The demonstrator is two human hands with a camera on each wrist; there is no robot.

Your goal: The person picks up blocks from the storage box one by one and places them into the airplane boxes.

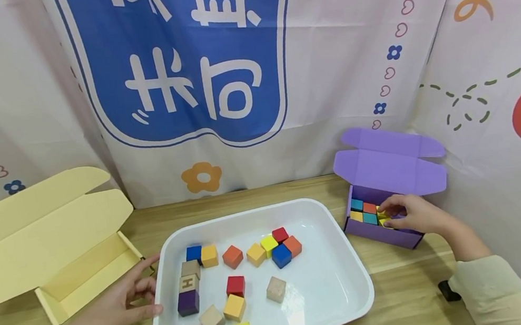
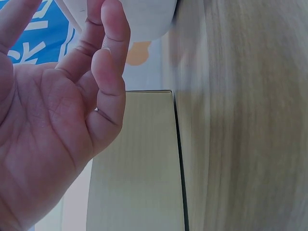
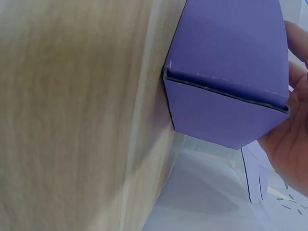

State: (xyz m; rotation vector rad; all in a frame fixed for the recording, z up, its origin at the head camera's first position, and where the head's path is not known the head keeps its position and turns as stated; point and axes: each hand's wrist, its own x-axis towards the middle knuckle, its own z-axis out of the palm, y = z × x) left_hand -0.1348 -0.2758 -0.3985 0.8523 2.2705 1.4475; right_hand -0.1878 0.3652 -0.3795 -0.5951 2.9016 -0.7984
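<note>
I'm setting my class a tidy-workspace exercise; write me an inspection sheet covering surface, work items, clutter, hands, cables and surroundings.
Surface: table with a wood-grain top.
Work items: white tray with loose cubes of several colours; purple box, lid open, with cubes in rows; yellow box, lid open.
Clutter: small black object beside the right sleeve; what it is cannot be told.
Hands: left hand at the tray's left rim; right hand over the purple box, fingers at its yellow cubes, grip unclear.
Cables: nothing seen.
Surroundings: white printed cloth with a blue panel behind the table.
</note>
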